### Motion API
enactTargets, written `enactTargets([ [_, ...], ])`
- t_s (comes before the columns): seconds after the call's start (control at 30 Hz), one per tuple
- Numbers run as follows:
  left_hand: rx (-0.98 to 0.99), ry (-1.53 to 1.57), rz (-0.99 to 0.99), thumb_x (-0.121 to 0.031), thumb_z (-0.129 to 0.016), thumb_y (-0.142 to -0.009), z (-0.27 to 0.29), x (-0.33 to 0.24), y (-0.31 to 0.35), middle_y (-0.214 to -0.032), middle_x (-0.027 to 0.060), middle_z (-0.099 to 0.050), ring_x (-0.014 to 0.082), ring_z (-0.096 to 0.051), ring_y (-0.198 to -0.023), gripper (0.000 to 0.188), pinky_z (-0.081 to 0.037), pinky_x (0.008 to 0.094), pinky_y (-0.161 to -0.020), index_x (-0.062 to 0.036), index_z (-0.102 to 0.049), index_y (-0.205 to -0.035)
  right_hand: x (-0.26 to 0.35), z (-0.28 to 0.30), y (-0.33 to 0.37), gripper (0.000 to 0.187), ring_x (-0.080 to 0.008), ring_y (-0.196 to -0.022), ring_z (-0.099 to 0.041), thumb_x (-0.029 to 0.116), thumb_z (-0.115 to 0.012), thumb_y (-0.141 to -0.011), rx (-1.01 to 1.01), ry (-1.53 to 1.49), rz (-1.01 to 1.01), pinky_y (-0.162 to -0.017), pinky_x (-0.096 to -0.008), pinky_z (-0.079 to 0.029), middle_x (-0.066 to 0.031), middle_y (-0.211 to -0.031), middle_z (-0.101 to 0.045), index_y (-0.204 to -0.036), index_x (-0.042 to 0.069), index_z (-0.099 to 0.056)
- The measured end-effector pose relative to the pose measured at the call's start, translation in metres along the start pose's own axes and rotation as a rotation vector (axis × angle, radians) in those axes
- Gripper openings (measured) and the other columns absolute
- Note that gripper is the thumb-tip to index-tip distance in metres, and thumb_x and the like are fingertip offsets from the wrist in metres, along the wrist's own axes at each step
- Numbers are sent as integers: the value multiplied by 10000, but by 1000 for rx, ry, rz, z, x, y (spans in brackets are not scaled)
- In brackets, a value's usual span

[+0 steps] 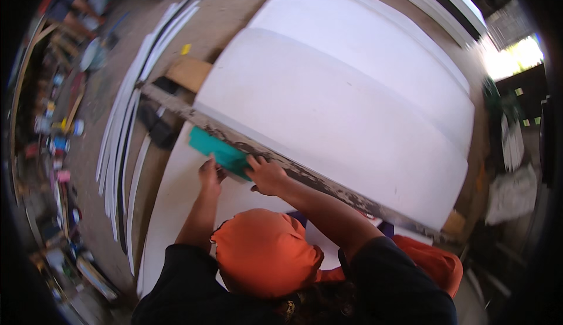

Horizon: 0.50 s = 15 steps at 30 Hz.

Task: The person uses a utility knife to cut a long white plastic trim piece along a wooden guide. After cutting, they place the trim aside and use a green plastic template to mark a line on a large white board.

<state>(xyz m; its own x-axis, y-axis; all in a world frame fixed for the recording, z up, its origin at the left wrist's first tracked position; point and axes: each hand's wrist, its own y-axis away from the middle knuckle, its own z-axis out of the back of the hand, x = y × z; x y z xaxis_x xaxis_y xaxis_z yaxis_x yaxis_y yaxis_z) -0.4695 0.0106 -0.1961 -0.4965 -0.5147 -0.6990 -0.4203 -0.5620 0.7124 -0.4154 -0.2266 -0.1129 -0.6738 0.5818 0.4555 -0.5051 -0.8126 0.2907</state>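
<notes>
A flat green piece (pixel 214 149), its exact kind not clear, lies along the near side of a long, worn, dark-stained bar (pixel 281 166). My left hand (pixel 210 172) is at its near edge, fingers bent against it. With my right hand (pixel 267 175) I grip its right end, fingers on the far edge and thumb toward the near edge. Parts of the fingers are blurred or hidden. Beneath my hands is a white sheet (pixel 170 202), and a large curved white panel (pixel 334 96) lies beyond the bar.
Long white and black strips (pixel 126 119) lie on the floor to the left. A brown wooden block (pixel 187 73) sits at the bar's far end. My orange-clad knee (pixel 264 254) is close below my hands. Another person (pixel 70 2) is at the upper left, near scattered cans and tools.
</notes>
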Motion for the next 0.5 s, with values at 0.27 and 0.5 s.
enactTargets([
  [0.27, -32, -65, 133, -492, -845, -893, 6, -9, -31, -868, 22, -622, 181, -608, -702, 444, -540, 365, -628, -101, -664, -1003, -40, -11, 81, 336, -287, -1267, -609, 384, -654, -995, 126, -36, -1, -987, -456, -563, -91, -1267, -658, -1220, 134, -670],
  [0.5, -80, -40, -189, -312, -828, -923, -55, -39, 29, -1227, 74, -696, 274, -705, -959, 517, -590, 418, -827, -118, -621, -1356, -115, 2, 180, 286, -286, -1072, -691, 368, -647, -995, -278, -138, -160, -843, -467, -605, -78, -1117, -674, -1175, 148, -672],
])
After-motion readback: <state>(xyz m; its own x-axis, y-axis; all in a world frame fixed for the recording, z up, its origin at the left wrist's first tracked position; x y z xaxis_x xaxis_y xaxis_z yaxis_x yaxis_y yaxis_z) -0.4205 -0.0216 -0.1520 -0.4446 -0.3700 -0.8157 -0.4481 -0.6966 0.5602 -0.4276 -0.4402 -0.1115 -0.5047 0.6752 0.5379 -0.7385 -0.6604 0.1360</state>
